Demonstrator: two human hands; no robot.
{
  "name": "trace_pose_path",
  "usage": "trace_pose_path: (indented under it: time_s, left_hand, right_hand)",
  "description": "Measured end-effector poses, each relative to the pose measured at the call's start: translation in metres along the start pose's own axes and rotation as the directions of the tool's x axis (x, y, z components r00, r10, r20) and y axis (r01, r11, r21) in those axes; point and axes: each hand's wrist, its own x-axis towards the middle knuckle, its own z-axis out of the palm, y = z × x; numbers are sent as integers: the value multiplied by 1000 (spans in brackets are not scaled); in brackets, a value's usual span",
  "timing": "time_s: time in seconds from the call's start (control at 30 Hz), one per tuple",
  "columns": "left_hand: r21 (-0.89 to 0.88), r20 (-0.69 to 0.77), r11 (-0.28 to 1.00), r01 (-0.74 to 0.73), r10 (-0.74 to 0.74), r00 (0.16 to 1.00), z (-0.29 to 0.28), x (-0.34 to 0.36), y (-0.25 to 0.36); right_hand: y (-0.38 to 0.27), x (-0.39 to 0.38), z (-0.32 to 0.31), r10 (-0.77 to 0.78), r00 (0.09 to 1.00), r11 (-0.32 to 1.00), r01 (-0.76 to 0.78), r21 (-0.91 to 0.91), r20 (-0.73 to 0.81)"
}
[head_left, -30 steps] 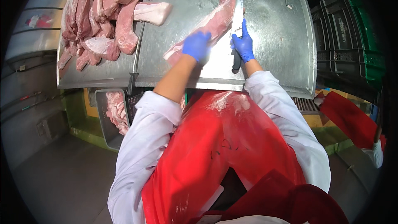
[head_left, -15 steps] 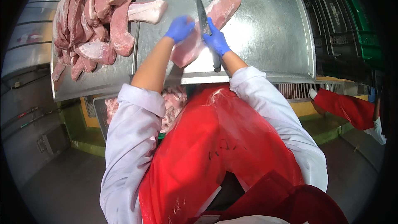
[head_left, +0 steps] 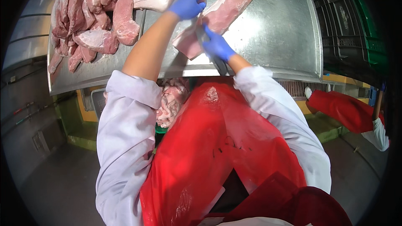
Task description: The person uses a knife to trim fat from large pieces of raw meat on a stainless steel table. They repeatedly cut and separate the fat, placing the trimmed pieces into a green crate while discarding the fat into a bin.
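Observation:
My left hand [head_left: 188, 5], in a blue glove, is closed above the left of a long pink meat slab [head_left: 229, 4]; what its fingertips hold, if anything, I cannot make out. My right hand [head_left: 216, 44], also gloved, grips a knife [head_left: 219, 64] by its dark handle, its blurred blade angled up across the slab toward my left hand. The slab lies diagonally on the steel table [head_left: 284, 25]. A large heap of raw meat pieces [head_left: 125, 27] covers the table's left part.
Black and green stacked crates [head_left: 339, 25] stand beyond the table's right side. Below its front edge, beside my red apron, a container holds meat trimmings [head_left: 169, 102]. A co-worker in a red apron [head_left: 339, 106] shows at the right. A rail [head_left: 37, 37] runs along the left wall.
My left hand has lifted off the slab and moved up toward the heap, fingers curled. My right hand and knife have moved left onto the slab, whose upper end has shifted right.

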Motion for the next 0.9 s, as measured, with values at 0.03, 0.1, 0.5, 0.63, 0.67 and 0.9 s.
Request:
trace_pose_path:
  time_s: [0.03, 0.1, 0.5, 0.63, 0.67, 0.9]
  left_hand:
    - [-29, -19, 1000, 12, -12, 1000, -6, -8, -4]
    - [-91, -43, 994, -60, 56, 998, -19, -20, 2]
    - [-397, -275, 892, -215, 108, 955, -83, -176, 44]
    - [-500, -473, 853, -153, -120, 873, -107, -297, 85]
    - [-398, -543, 913, -87, -158, 824, -111, -327, 87]
    - [-578, -111, 584, 570, -748, 654, -50, -488, 10]
  right_hand:
    - [3, -27, 10, 75, 993, 997, -73, -26, 86]
    - [17, -81, 20, 46, 982, 997, -57, 56, 183]
    - [5, -89, 51, -87, 949, 995, 95, -11, 303]
    - [-25, -45, 69, 4, 928, 987, 56, -152, 372]
    - [-31, -31, 65, -44, 944, 991, 83, -106, 328]
    - [2, 81, -145, -213, 925, 922, 84, -377, -316]
